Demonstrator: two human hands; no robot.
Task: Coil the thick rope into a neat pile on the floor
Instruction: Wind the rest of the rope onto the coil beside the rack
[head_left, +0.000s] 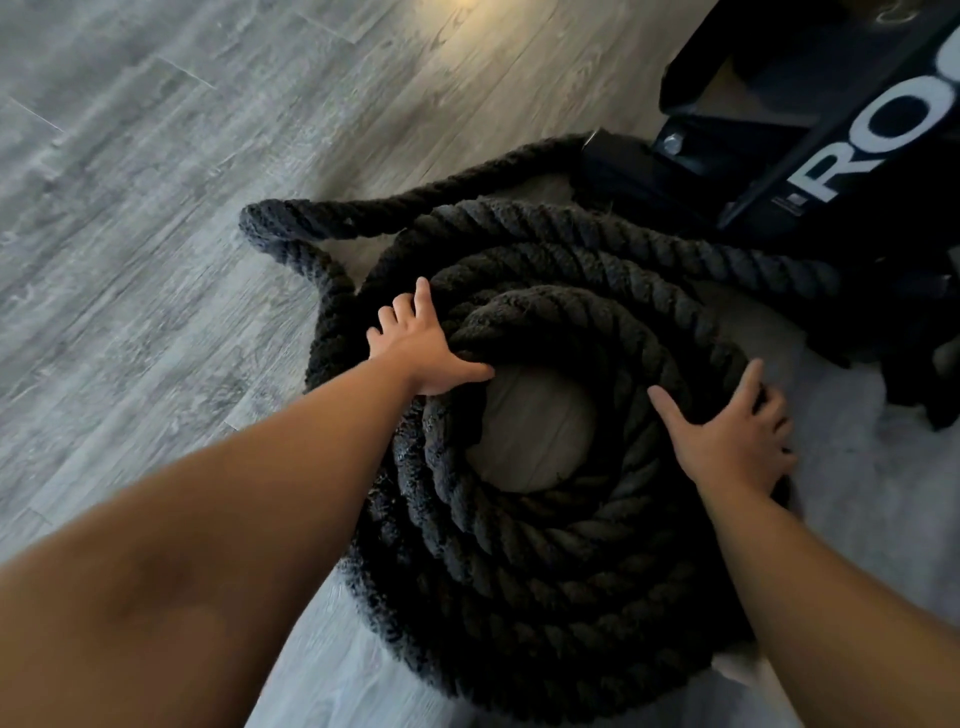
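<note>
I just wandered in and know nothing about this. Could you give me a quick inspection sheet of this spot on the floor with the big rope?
Surface: grey wood-look plank floor; a bare patch shows through the coil's centre.
Job's things: thick black rope wound in stacked rings; one loose loop sticks out at the far left, not yet on the pile.
Clutter: nothing seen.
Grippers: left hand rests on the coil's left side, fingers spread, thumb at the inner rim; right hand lies flat on the right side, fingers spread.
Cables: nothing seen besides the rope.
Surroundings: black equipment frame with white letters at top right; the rope runs toward it.
</note>
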